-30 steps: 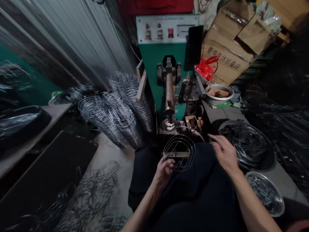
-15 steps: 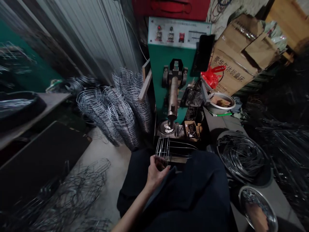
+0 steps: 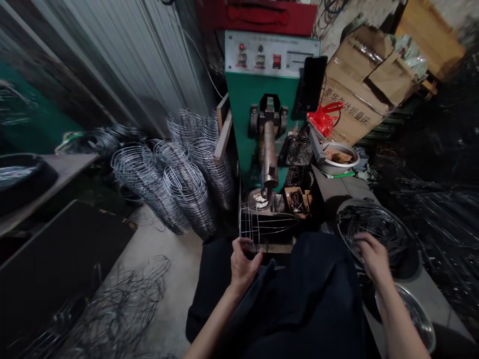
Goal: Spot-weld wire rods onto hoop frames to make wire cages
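Wire frame [image 3: 266, 227]: where does it sit?

Held on edge in front of the green spot welder [image 3: 254, 99], its far end just beside the round lower electrode [image 3: 260, 199] and its near end above the person's dark trousers [image 3: 299, 294].

Which hand has it?

The left hand [image 3: 244, 264]. Its fingers [image 3: 245, 244] are bunched together and curl around the frame's near wires, gripping them.

And the right hand [image 3: 372, 257]?

That one hangs over a coil of wire [image 3: 374, 227] in a dark round tub [image 3: 409, 267], well apart from the frame. Its fingers [image 3: 364, 241] bend downward, slightly spread, right at the wires. Whether they pinch a strand, I can't tell.

What's nearby?

Stacks of finished-looking wire frames [image 3: 189, 192] stand left of the welder, and a loose tangle of wire [image 3: 127, 304] lies on the concrete floor [image 3: 179, 259]. A steel bowl [image 3: 415, 314] sits just beside the right forearm [image 3: 396, 319], and a small cardboard tray of parts [image 3: 297, 202] sits beside the electrode.
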`<state>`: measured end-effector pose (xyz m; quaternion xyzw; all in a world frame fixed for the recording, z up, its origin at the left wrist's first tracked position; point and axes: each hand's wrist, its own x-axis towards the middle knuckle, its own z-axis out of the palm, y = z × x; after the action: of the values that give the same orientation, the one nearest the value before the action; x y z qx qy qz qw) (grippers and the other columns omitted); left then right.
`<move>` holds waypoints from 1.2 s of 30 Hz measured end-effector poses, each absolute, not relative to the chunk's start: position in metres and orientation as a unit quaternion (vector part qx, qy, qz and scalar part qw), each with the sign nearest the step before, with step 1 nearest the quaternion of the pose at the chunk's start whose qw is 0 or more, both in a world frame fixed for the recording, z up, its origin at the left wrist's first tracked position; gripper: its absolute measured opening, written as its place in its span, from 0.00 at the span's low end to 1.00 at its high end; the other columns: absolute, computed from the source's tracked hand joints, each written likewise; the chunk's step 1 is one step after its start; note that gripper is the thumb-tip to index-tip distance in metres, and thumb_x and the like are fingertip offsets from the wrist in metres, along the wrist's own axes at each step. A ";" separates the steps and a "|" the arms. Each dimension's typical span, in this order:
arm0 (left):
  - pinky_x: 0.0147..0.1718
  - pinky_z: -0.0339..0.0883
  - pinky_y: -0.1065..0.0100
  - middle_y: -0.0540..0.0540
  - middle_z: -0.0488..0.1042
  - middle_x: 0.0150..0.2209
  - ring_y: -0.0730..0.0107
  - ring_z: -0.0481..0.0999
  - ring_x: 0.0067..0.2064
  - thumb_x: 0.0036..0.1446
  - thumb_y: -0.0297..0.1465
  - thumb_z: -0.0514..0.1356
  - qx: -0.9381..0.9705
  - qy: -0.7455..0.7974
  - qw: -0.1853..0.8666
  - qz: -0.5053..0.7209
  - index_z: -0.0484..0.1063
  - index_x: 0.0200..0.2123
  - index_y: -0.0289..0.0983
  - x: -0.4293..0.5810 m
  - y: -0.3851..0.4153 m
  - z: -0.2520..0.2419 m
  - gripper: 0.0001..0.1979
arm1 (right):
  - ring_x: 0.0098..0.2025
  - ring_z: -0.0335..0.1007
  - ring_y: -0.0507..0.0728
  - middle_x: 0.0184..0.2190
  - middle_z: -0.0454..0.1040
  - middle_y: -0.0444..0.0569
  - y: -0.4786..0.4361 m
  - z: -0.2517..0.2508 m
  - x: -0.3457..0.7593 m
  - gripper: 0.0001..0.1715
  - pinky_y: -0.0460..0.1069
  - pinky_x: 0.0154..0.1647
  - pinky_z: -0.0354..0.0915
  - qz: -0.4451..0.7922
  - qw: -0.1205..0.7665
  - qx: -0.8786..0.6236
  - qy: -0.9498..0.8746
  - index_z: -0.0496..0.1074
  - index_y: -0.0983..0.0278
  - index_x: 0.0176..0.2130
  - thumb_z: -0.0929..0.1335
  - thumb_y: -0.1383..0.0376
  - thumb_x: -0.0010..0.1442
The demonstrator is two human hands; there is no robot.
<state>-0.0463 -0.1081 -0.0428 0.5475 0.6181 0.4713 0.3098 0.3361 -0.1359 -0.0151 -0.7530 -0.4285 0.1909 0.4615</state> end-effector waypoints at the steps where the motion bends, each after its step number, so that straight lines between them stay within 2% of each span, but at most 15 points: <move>1: 0.32 0.70 0.65 0.48 0.73 0.38 0.68 0.75 0.31 0.50 0.37 0.66 0.548 0.619 0.310 0.469 0.60 0.41 0.41 -0.044 -0.108 -0.042 0.20 | 0.25 0.68 0.58 0.26 0.71 0.48 -0.112 0.003 0.302 0.12 0.50 0.24 0.67 0.267 0.446 -0.698 -0.492 0.72 0.62 0.32 0.65 0.58 0.50; 3: 0.32 0.70 0.65 0.48 0.73 0.37 0.67 0.75 0.31 0.50 0.37 0.66 0.546 0.624 0.313 0.464 0.61 0.41 0.41 -0.042 -0.107 -0.041 0.20 | 0.28 0.69 0.56 0.31 0.73 0.48 -0.074 0.030 0.243 0.12 0.48 0.26 0.67 0.364 0.409 -0.589 -0.595 0.74 0.62 0.35 0.64 0.61 0.55; 4: 0.32 0.70 0.65 0.48 0.73 0.37 0.67 0.75 0.31 0.49 0.38 0.66 0.544 0.625 0.315 0.462 0.61 0.41 0.41 -0.041 -0.107 -0.040 0.20 | 0.29 0.70 0.56 0.32 0.72 0.48 -0.061 0.039 0.220 0.12 0.48 0.27 0.67 0.368 0.397 -0.546 -0.640 0.74 0.62 0.35 0.62 0.63 0.56; 7: 0.33 0.69 0.64 0.48 0.73 0.36 0.66 0.74 0.30 0.49 0.38 0.67 0.535 0.632 0.314 0.465 0.62 0.41 0.41 -0.042 -0.106 -0.037 0.20 | 0.35 0.71 0.57 0.33 0.73 0.49 -0.037 0.048 0.183 0.14 0.51 0.37 0.68 0.283 0.368 -0.478 -0.746 0.75 0.63 0.33 0.61 0.69 0.59; 11: 0.33 0.69 0.64 0.48 0.73 0.36 0.66 0.74 0.31 0.48 0.37 0.66 0.536 0.642 0.298 0.460 0.61 0.41 0.41 -0.046 -0.101 -0.034 0.20 | 0.44 0.71 0.60 0.41 0.77 0.50 -0.021 0.041 0.177 0.13 0.55 0.48 0.66 0.200 0.302 -0.457 -0.813 0.77 0.61 0.45 0.64 0.68 0.65; 13: 0.32 0.69 0.64 0.48 0.73 0.35 0.66 0.74 0.30 0.48 0.37 0.66 0.542 0.643 0.292 0.454 0.61 0.41 0.41 -0.047 -0.100 -0.034 0.20 | 0.45 0.70 0.61 0.42 0.77 0.50 -0.015 0.036 0.178 0.13 0.55 0.49 0.66 0.163 0.269 -0.448 -0.837 0.77 0.61 0.47 0.64 0.67 0.67; 17: 0.31 0.69 0.64 0.49 0.72 0.32 0.66 0.73 0.29 0.49 0.38 0.66 0.545 0.639 0.295 0.456 0.62 0.42 0.40 -0.048 -0.099 -0.035 0.21 | 0.44 0.69 0.60 0.41 0.78 0.49 -0.008 0.029 0.174 0.13 0.53 0.48 0.67 0.126 0.225 -0.441 -0.860 0.77 0.60 0.46 0.65 0.69 0.68; 21: 0.31 0.70 0.65 0.47 0.74 0.36 0.66 0.75 0.30 0.49 0.37 0.67 0.529 0.631 0.306 0.478 0.62 0.43 0.40 -0.051 -0.098 -0.036 0.21 | 0.43 0.68 0.61 0.39 0.78 0.50 -0.008 0.027 0.166 0.18 0.53 0.45 0.66 0.062 0.214 -0.426 -0.877 0.75 0.61 0.52 0.66 0.72 0.65; 23: 0.31 0.70 0.65 0.47 0.74 0.38 0.67 0.75 0.30 0.49 0.37 0.67 0.524 0.624 0.309 0.491 0.61 0.43 0.40 -0.053 -0.097 -0.039 0.21 | 0.43 0.67 0.62 0.39 0.78 0.50 -0.009 0.026 0.163 0.20 0.54 0.44 0.64 0.020 0.219 -0.416 -0.883 0.74 0.61 0.54 0.65 0.73 0.64; 25: 0.31 0.71 0.65 0.47 0.74 0.39 0.68 0.76 0.29 0.49 0.36 0.67 0.519 0.618 0.308 0.504 0.61 0.43 0.40 -0.056 -0.094 -0.042 0.21 | 0.43 0.66 0.62 0.40 0.78 0.50 -0.009 0.026 0.159 0.19 0.54 0.44 0.64 0.001 0.235 -0.412 -0.880 0.74 0.60 0.53 0.65 0.72 0.65; 30: 0.30 0.71 0.66 0.47 0.74 0.40 0.70 0.76 0.28 0.49 0.36 0.68 0.512 0.607 0.308 0.524 0.61 0.43 0.41 -0.058 -0.089 -0.051 0.22 | 0.40 0.66 0.60 0.37 0.79 0.50 -0.008 0.025 0.154 0.14 0.52 0.42 0.64 0.025 0.292 -0.414 -0.862 0.77 0.60 0.49 0.63 0.68 0.70; 36: 0.30 0.71 0.67 0.47 0.73 0.39 0.71 0.75 0.28 0.51 0.37 0.67 0.519 0.591 0.302 0.539 0.60 0.42 0.41 -0.056 -0.081 -0.059 0.21 | 0.41 0.66 0.61 0.35 0.78 0.50 -0.001 0.022 0.153 0.15 0.54 0.42 0.61 0.008 0.294 -0.417 -0.860 0.77 0.59 0.49 0.63 0.68 0.70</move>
<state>-0.0557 -0.0813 -0.0592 0.5192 0.5907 0.5389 0.3018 0.1531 -0.0008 0.0219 -0.4173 -0.8599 0.0082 0.2940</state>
